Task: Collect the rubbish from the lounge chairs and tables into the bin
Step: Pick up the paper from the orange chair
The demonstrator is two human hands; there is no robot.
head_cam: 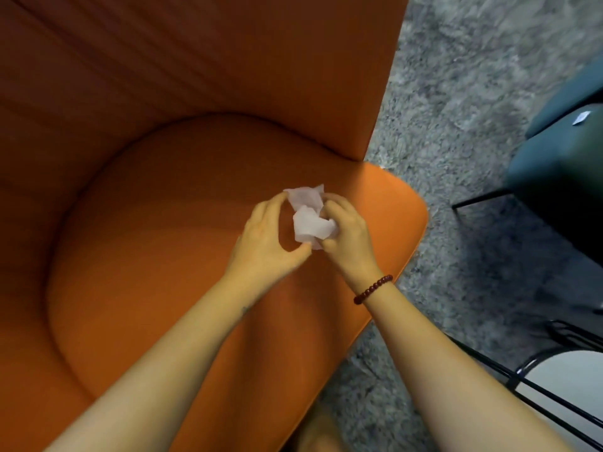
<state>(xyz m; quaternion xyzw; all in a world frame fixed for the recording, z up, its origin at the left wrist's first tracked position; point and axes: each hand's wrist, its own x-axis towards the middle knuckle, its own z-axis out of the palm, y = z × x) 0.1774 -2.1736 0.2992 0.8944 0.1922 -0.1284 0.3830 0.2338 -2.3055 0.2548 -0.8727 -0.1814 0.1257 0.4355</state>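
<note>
Below, one orange lounge chair [163, 223] stands on grey carpet [456, 93]. Left hand [270, 238] and right hand [347, 233] together pinch one white tissue [308, 221].

Just the one view here, worn on the head, tipped steeply down and in close over the orange chair [163, 223] from just in front of its seat. The chair fills left and centre, grey carpet [456, 109] runs to its right, and a dark chair [561, 177] sits beyond.
</note>
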